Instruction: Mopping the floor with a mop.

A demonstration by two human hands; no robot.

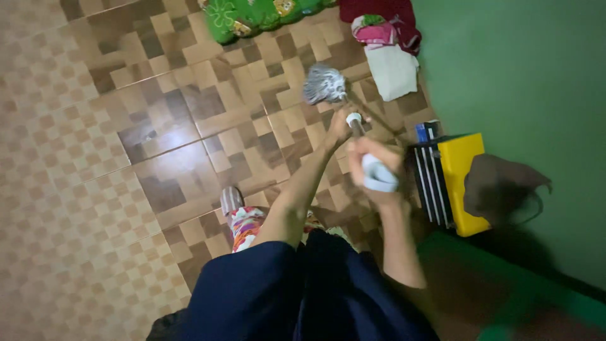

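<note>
I hold a mop with both hands over the brown patterned tile floor [126, 126]. Its grey stringy mop head [324, 84] rests on the tiles ahead of me. My left hand [339, 126] grips the brown handle lower down, near a white collar. The white top end of the handle [377, 175] is wrapped in my right hand [374, 165]. My foot in a striped slipper [231, 199] stands below the hands, beside colourful patterned trousers.
A yellow and black box-like object [456, 183] stands against the green wall [524, 82] at right. A white cloth [391, 71] and pink and dark red fabrics lie near the wall. A green patterned mat [252, 16] lies at the top.
</note>
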